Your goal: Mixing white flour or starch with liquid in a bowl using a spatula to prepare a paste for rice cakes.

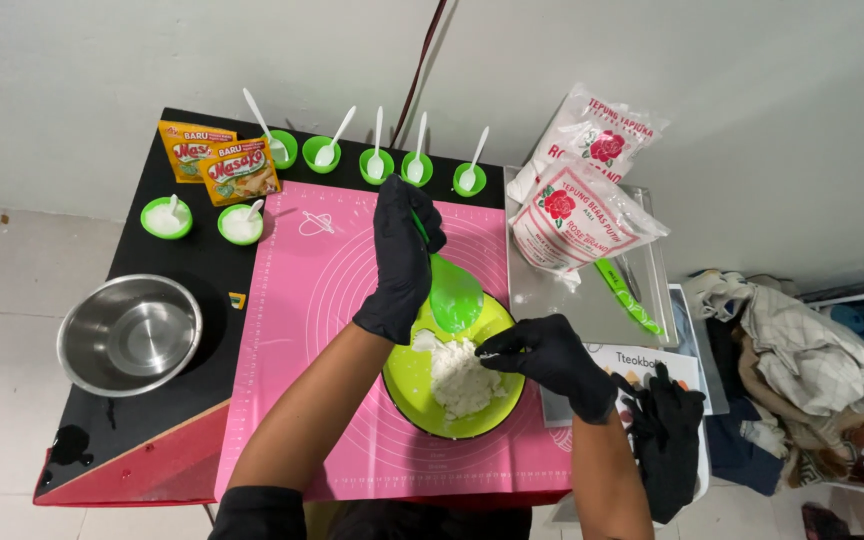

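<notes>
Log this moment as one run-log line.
left hand: gloved, grips green spatula | right hand: gloved, fingertips in white dough | green bowl: on pink mat

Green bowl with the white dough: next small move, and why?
Probably scrape the spatula clean into the green bowl. The left hand holds it tilted over the bowl, its blade smeared white, and the right hand sits at the dough, close enough to wipe it off.
</notes>
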